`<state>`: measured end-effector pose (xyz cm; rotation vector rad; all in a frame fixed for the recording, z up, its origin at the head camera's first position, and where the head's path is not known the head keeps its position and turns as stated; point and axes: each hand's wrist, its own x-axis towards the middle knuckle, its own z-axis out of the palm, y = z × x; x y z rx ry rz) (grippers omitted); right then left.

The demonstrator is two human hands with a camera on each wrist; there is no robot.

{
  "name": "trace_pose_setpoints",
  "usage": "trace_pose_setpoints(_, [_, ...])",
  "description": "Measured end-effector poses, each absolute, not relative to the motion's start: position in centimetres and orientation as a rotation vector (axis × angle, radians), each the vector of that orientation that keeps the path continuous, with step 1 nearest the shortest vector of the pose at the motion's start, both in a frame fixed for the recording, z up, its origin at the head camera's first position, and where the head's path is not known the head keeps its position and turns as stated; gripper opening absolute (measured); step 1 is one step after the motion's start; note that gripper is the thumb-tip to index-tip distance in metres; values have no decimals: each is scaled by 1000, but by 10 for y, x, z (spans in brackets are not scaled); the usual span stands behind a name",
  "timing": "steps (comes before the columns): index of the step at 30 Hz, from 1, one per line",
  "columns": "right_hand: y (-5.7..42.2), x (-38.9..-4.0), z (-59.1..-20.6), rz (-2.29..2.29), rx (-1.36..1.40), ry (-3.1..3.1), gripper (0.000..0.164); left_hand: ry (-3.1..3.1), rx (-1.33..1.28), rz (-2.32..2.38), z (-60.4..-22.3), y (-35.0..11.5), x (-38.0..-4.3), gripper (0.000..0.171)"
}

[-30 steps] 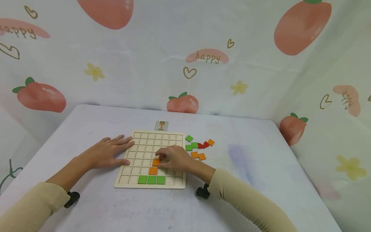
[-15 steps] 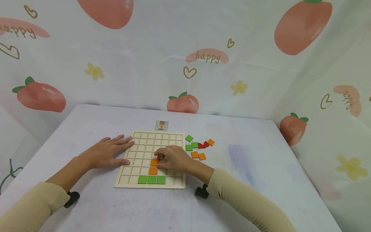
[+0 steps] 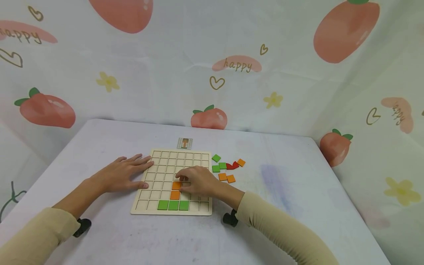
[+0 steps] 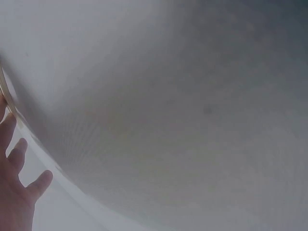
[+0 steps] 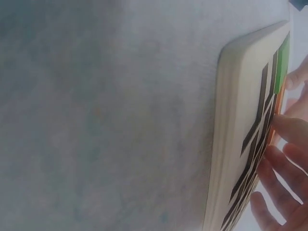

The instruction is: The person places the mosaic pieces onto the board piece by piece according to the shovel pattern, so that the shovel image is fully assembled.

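Note:
On the wooden grid board (image 3: 195,158), my left hand (image 3: 120,176) lies spread, fingertips and thumb on its left border. My right hand (image 3: 202,181) reaches over the board from the right, with thumb and index finger at an orange square tile (image 3: 176,185) that lies in a cell and pinching it. Just below is a second orange tile (image 3: 175,195), above a row of green square tiles (image 3: 173,205). In the right wrist view, curled fingers (image 5: 279,192) show beside the board's thick edge (image 5: 228,106). Only part of the left hand (image 4: 19,178) appears in the left wrist view.
Right of the board lie loose green tiles (image 3: 216,169), orange tiles (image 3: 230,179) and red curved pieces (image 3: 235,165). A small printed pattern card (image 3: 184,143) sits behind the board on the white table (image 3: 281,228). A patterned cloth (image 3: 165,92) hangs behind.
The upper orange tile has slid slightly left into line above the lower one, moved by my right hand. My left hand has stayed put.

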<state>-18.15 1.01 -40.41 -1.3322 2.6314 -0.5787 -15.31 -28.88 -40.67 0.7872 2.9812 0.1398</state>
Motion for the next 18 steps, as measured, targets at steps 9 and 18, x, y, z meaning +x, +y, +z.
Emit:
trace_pose_setpoints(9, [26,-183,-399,-674,-1335,2561,31,2980,800,139,-408,-289,-154,84])
trace_pose_setpoints(18, [76,-180,-389,-792,-1247,2512,34,2974,789,111,-406,-289,-153,86])
